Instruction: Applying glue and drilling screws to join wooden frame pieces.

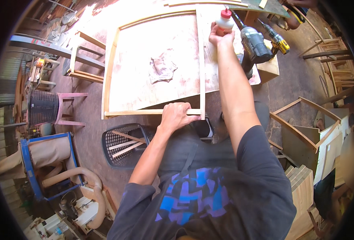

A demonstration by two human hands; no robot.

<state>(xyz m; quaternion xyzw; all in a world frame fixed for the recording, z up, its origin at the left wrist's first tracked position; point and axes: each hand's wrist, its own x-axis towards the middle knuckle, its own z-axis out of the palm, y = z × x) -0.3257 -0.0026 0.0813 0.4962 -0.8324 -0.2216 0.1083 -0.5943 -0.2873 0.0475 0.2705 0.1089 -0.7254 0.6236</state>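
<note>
A rectangular wooden frame lies on the pale worktable, its near rail reaching toward me. My left hand is closed around that near rail, close to the right corner. Beyond the frame's right side, my right hand grips a white glue bottle with a red cap, held upright over the table. Inside the frame lies a crumpled pale rag. Just right of the bottle are a grey-black power drill and a yellow-black drill.
A black plastic basket with wooden strips sits below the table's near edge. To the left are a wooden stand and a pink-legged chair; a blue-framed machine with a hose stands lower left. Another wooden frame is at right.
</note>
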